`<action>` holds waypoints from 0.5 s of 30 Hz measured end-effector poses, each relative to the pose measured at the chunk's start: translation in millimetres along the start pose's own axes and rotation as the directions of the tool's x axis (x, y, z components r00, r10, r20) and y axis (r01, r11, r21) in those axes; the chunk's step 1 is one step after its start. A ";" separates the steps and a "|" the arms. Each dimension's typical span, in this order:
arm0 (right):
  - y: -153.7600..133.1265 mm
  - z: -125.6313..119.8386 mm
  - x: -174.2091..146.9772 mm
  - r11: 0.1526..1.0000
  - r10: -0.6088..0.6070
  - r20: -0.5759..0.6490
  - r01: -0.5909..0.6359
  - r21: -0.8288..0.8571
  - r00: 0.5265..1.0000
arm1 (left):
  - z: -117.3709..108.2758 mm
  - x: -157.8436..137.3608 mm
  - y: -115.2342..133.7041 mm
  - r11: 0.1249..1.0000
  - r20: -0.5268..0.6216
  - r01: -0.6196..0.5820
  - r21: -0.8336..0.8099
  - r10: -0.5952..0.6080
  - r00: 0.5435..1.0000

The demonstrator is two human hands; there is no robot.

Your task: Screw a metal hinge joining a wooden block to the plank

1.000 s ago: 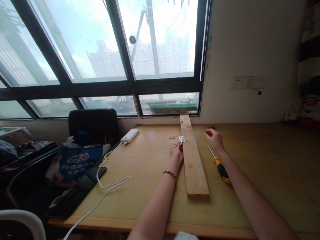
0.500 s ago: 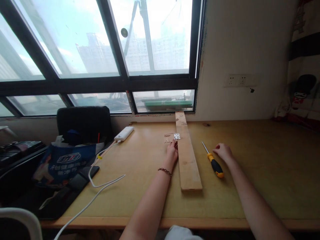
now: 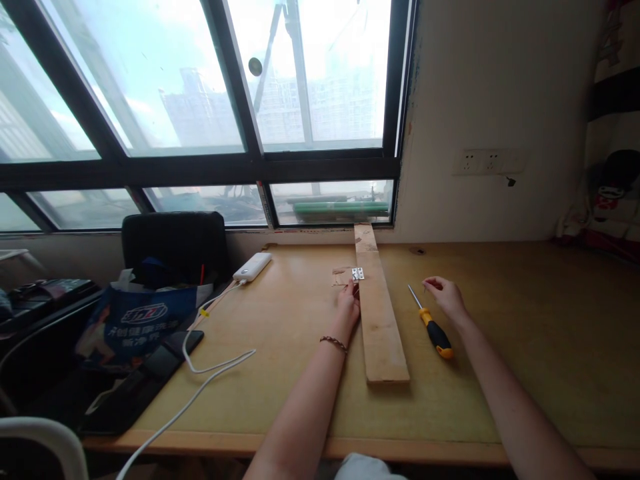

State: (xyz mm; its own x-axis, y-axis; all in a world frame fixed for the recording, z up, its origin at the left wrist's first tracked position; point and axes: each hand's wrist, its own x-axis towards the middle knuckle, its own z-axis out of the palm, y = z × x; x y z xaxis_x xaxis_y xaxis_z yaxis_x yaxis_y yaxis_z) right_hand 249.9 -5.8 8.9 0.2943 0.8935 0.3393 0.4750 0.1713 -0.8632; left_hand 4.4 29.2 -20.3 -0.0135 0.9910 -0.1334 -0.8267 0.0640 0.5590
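A long wooden board (image 3: 383,320) lies lengthwise on the table, its far end by the window sill. A small metal hinge (image 3: 357,273) sits at its left edge, one leaf over the wood. My left hand (image 3: 349,303) is closed at that edge, thumb against the hinge; its other fingers are partly hidden. To the right of the board lies a screwdriver (image 3: 433,333) with a black and yellow handle, its tip pointing away from me. Beyond and right of it, my right hand (image 3: 445,297) is raised in a pinch, with something thin and tiny at the fingertips.
A piece of brown cardboard (image 3: 341,276) lies left of the hinge. A white power bank (image 3: 253,267) with a white cable (image 3: 220,368) rests on the left of the table (image 3: 280,387). A black chair (image 3: 175,243) holding a blue bag (image 3: 145,320) stands at the left.
My right hand has risen slightly and shifted left, nearer the screwdriver tip, and its pinch shows more clearly. My left hand stays at the hinge. The view has shifted a little.
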 end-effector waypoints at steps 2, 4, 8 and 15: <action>-18.1 11.2 -4.1 0.980 0.005 0.021 -0.010 0.197 1.000 | -0.6 0.8 -0.7 1.000 0.004 0.003 -0.005 -0.003 1.000; -36.4 29.4 -6.1 0.948 -0.002 0.065 -0.019 0.319 0.998 | -1.0 2.0 -1.5 1.000 0.009 0.001 -0.016 -0.001 1.000; -63.7 81.2 1.1 0.937 -0.035 0.132 -0.013 0.349 0.991 | -0.2 2.9 -2.2 1.000 0.006 -0.006 -0.025 0.006 1.000; -72.4 145.7 12.4 0.995 0.024 -0.056 -0.018 0.100 0.998 | 7.0 -2.4 0.0 1.000 -0.034 -0.015 -0.019 0.014 0.999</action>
State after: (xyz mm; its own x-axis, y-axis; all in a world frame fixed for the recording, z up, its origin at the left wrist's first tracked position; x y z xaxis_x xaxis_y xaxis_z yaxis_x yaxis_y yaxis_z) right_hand 98.3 53.3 21.1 0.3518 0.8725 0.3389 0.3839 0.1957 -0.9024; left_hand 8.4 27.6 -14.2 -0.0438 0.9872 -0.1531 -0.8371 0.0473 0.5450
